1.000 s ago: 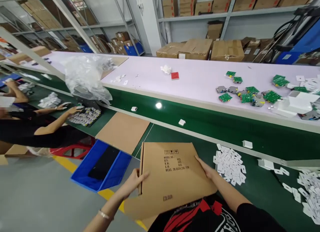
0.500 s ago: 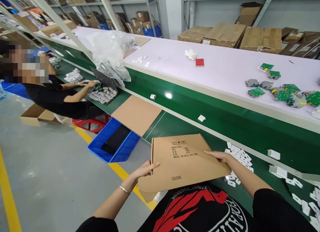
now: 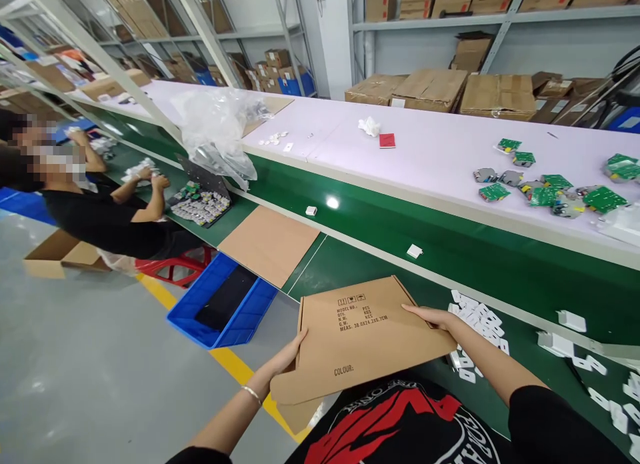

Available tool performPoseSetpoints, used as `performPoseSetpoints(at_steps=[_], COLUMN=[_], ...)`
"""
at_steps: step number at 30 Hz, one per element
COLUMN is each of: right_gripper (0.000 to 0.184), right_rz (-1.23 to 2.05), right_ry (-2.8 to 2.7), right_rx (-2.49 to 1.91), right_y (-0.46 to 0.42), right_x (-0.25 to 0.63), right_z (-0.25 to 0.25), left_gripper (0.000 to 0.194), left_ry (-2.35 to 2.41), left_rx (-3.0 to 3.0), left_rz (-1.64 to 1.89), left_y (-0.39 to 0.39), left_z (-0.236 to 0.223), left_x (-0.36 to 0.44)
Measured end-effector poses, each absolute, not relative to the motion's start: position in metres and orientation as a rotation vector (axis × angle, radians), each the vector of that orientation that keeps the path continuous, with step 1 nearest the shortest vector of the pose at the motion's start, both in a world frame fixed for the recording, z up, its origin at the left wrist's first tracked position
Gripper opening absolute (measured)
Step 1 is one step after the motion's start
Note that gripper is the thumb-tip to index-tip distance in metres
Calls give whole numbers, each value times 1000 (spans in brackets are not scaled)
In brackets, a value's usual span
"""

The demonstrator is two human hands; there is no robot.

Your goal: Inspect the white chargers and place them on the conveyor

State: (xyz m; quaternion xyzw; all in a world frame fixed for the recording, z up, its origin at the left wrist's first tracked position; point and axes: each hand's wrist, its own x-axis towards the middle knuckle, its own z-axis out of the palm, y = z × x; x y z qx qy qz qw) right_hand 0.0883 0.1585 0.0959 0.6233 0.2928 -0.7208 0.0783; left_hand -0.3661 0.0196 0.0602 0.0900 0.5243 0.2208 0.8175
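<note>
A brown cardboard box (image 3: pixel 360 337) with black printing is held in front of my body, its long flap towards me. My left hand (image 3: pixel 291 352) grips the box's left side, thumb along the edge and fingers hidden behind it. At the right side my right hand (image 3: pixel 429 315) is closed on the edge, its thumb side on top and the other fingers out of sight underneath. White plastic parts (image 3: pixel 477 321) lie on the green workbench (image 3: pixel 345 277) just beyond my right wrist.
A flat cardboard sheet (image 3: pixel 270 244) lies on the bench ahead, above a blue bin (image 3: pixel 220 304). Green circuit boards (image 3: pixel 550 191) rest on the raised white shelf (image 3: pixel 430 151). To the left, a co-worker (image 3: pixel 100 217) sits by a tray of small parts (image 3: pixel 203 204).
The view has tilted up slightly. My left thumb has shifted from lying over the box's face to its left edge. The co-worker's hands have moved away from the tray.
</note>
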Motion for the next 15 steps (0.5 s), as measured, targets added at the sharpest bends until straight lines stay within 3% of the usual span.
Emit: performPoseSetpoints(at_steps=[11,15], right_gripper=[60,69], right_rz=[-2046,-2082], right_ry=[891,812], right_rx=[1770,1670], right_y=[176,179], right_x=[86,100], right_z=[122,147], left_gripper=[73,70], left_ry=[1086,1120], left_rx=[158,233], left_rz=[424,463], left_y=[4,19], left_z=[39,48], left_x=[-360,-368])
